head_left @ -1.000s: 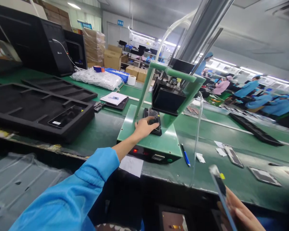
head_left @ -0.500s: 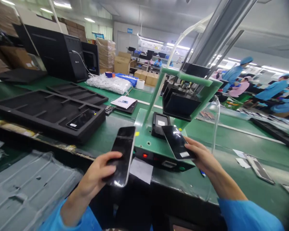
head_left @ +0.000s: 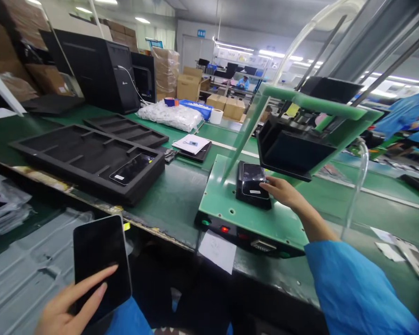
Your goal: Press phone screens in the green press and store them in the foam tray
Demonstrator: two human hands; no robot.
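Lower left of frame: left hand (head_left: 73, 302) is gripping the held phone (head_left: 99, 249), two digits lying across the dark face, rest of the grip hiding underneath. Long axis is running nearly up the frame, top leaning slightly left; a yellow tab (head_left: 126, 226) is sticking out at the upper right edge. Phone is hanging short of the desk (head_left: 181, 186), whose near edge is crossing below the press, with a paper (head_left: 217, 251) drooping over it.

Right of centre: right hand (head_left: 277, 190) is reaching in from the right, fingertips bunching at the right edge of the second phone (head_left: 253, 179). Touching, yes; pinching or just pressing, can't tell. That phone is lying face up in the black fixture (head_left: 258, 203), directly left of the fingertips, long axis running near-to-far, white label sitting at the near end. Right hand is the nearer one; left is standing well apart.

Room: green base (head_left: 212, 204) is leaving open space in front and to the left of the fixture. Upright is bounding the upper left; press head (head_left: 289, 153) is hanging above, apart from the phone, limiting the upper right.

Left of centre: black tray (head_left: 56, 151) is holding a third phone (head_left: 132, 168) in its right-end slot. Farther back, a notepad (head_left: 192, 143) is lying on the desk.
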